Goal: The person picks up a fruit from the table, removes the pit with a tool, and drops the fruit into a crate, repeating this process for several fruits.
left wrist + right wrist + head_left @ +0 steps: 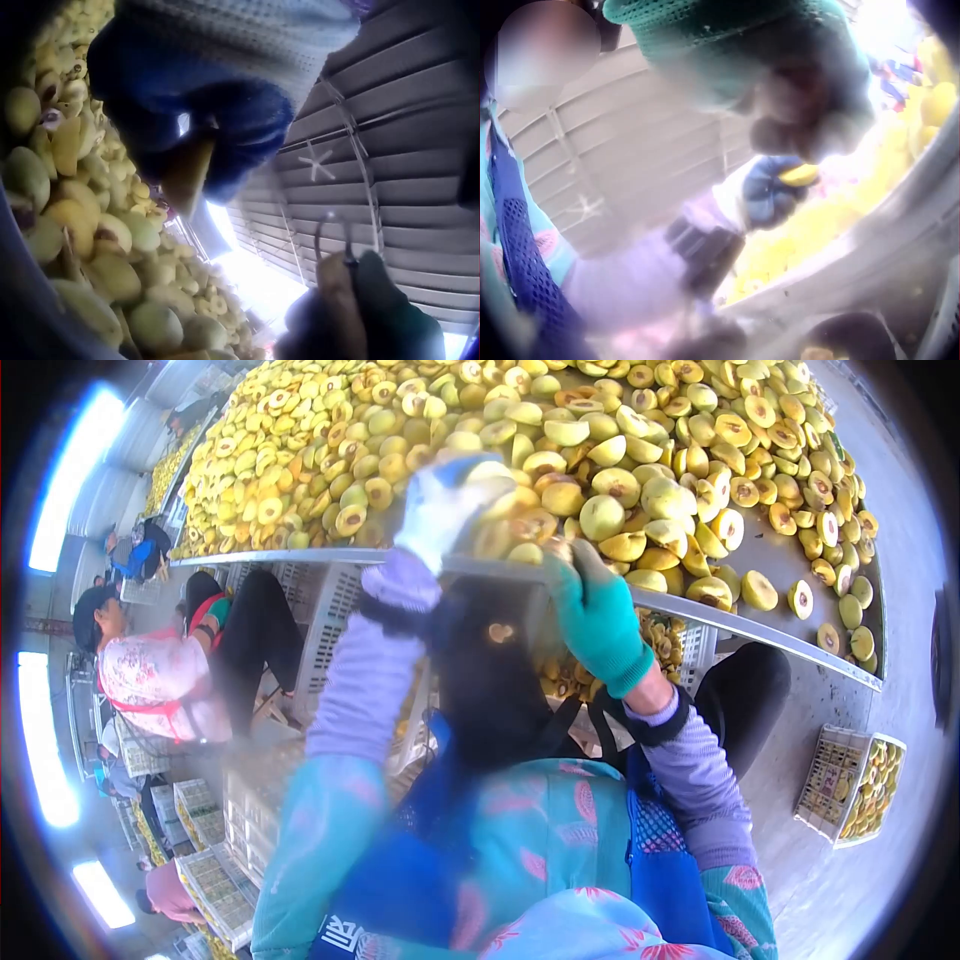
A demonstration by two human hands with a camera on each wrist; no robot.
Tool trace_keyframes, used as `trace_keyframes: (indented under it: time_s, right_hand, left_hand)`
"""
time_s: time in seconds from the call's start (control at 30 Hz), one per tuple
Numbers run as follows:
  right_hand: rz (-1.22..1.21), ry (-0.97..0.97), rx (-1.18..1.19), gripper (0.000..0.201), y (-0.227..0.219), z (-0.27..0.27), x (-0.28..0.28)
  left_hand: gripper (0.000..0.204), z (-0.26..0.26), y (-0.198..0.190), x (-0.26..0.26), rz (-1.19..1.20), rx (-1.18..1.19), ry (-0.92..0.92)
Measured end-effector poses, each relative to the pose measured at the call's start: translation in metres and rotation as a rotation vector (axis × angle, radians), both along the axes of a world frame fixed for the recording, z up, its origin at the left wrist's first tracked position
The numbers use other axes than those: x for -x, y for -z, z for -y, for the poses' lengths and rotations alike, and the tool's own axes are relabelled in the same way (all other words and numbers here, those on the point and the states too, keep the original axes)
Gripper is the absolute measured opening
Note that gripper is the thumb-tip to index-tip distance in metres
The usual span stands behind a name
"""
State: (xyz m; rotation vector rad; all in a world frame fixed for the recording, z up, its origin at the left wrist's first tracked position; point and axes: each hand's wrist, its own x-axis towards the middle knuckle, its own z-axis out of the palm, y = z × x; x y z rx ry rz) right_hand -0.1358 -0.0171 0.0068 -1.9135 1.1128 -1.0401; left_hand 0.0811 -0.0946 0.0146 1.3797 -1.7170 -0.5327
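Observation:
My left hand (440, 510), in a white and blue glove, is blurred above the front edge of the fruit pile. In the left wrist view the blue fingers (247, 112) pinch a cut yellow fruit piece (187, 176); the right wrist view also shows that fruit piece (799, 175) in the left hand (769, 193). My right hand (600, 615), gloved green with dark fingertips, is to the right of the left one, at the metal edge. A thin curved metal loop (318, 234) stands out from the right hand's grip (360, 311); its handle is hidden.
Halved fruits (300, 460) cover much of the metal table (760, 552). Below its edge (780, 630) more fruit lies near my knees. A crate of fruit (835, 785) stands on the floor at right. A seated person (165, 680) and stacked crates (215, 890) are at left.

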Motion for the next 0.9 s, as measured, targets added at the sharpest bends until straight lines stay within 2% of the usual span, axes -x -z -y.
trace_keyframes:
  time_s: [0.03,0.07,0.1,0.2,0.23,0.27,0.3,0.37,0.43,0.53,0.6,0.63,0.7,0.77,0.83,0.9]
  right_hand:
    - [-0.122,-0.051,0.004,0.018,-0.008,-0.001,-0.005]
    - [-0.137,-0.072,0.096,0.022,-0.005,-0.005,-0.010]
    - [-0.150,-0.086,0.191,0.026,0.001,-0.008,-0.014]
    - [-0.026,-0.091,0.178,0.034,0.017,-0.019,-0.019]
    - [0.083,-0.059,0.057,0.029,0.014,-0.024,-0.024]
    - [0.194,-0.025,-0.063,0.032,0.013,-0.028,-0.025]
    - [0.159,-0.009,-0.008,0.032,0.015,-0.032,-0.024]
    - [0.091,0.012,0.092,0.031,0.020,-0.035,-0.024]
    - [0.023,0.025,0.153,0.030,0.022,-0.038,-0.025]
    - [-0.018,-0.047,0.099,0.025,0.027,-0.041,-0.020]
    - [-0.144,-0.017,0.213,0.027,0.036,-0.044,-0.018]
    - [-0.267,0.054,0.365,0.033,0.042,-0.047,-0.021]
    - [-0.337,0.140,0.494,0.047,0.049,-0.050,-0.024]
    - [-0.242,0.163,0.477,0.057,0.043,-0.052,-0.030]
    - [-0.171,0.176,0.532,0.062,0.043,-0.050,-0.034]
    - [-0.132,0.179,0.574,0.064,0.043,-0.052,-0.036]
  left_hand:
    - [0.037,-0.025,-0.008,0.009,0.151,0.138,0.065]
    - [0.033,-0.049,-0.018,0.023,0.303,0.275,0.133]
    - [0.029,-0.064,-0.017,0.037,0.125,0.359,0.158]
    - [0.031,-0.078,0.016,0.051,-0.055,0.321,0.020]
    - [0.032,-0.079,0.017,0.055,-0.096,0.337,-0.009]
    - [0.034,-0.081,0.016,0.057,0.021,0.374,-0.004]
    - [0.037,-0.084,0.013,0.059,0.140,0.411,-0.002]
    - [0.044,-0.086,0.011,0.060,0.224,0.448,-0.023]
    - [0.046,-0.086,0.016,0.062,0.152,0.438,-0.071]
    - [0.044,-0.086,0.021,0.067,0.186,0.601,-0.172]
    - [0.042,-0.081,0.028,0.066,0.004,0.458,-0.092]
    - [0.040,-0.080,0.028,0.067,-0.087,0.388,-0.049]
    - [0.040,-0.085,0.024,0.079,-0.440,0.102,-0.083]
    - [0.039,-0.087,0.022,0.085,-0.575,0.031,-0.087]
    - [0.038,-0.088,0.023,0.085,-0.496,0.180,-0.067]
    - [0.037,-0.090,0.023,0.083,-0.402,0.154,-0.081]
